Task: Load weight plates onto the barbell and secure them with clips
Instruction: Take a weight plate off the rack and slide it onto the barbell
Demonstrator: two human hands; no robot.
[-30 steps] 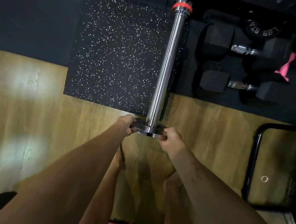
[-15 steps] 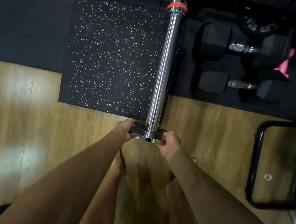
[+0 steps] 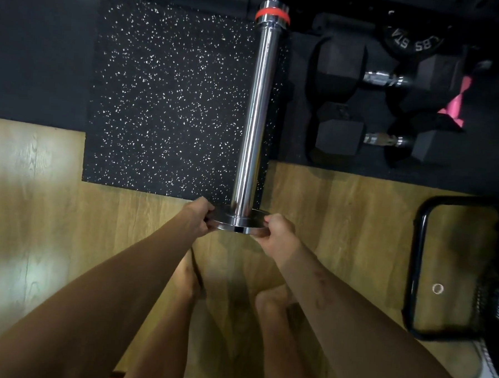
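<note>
One barbell sleeve (image 3: 254, 111) at twelve o'clock, bearing one small chrome plate (image 3: 238, 221) and one red ring (image 3: 272, 14). Two hands: left hand (image 3: 197, 218), right hand (image 3: 279, 229). Two black dumbbells at two o'clock: upper dumbbell (image 3: 381, 77), lower dumbbell (image 3: 381, 139). One speckled mat (image 3: 172, 98).

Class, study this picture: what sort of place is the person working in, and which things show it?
Most likely a home or small gym: a chrome barbell sleeve, hex dumbbells and a speckled rubber mat on wooden flooring.
</note>
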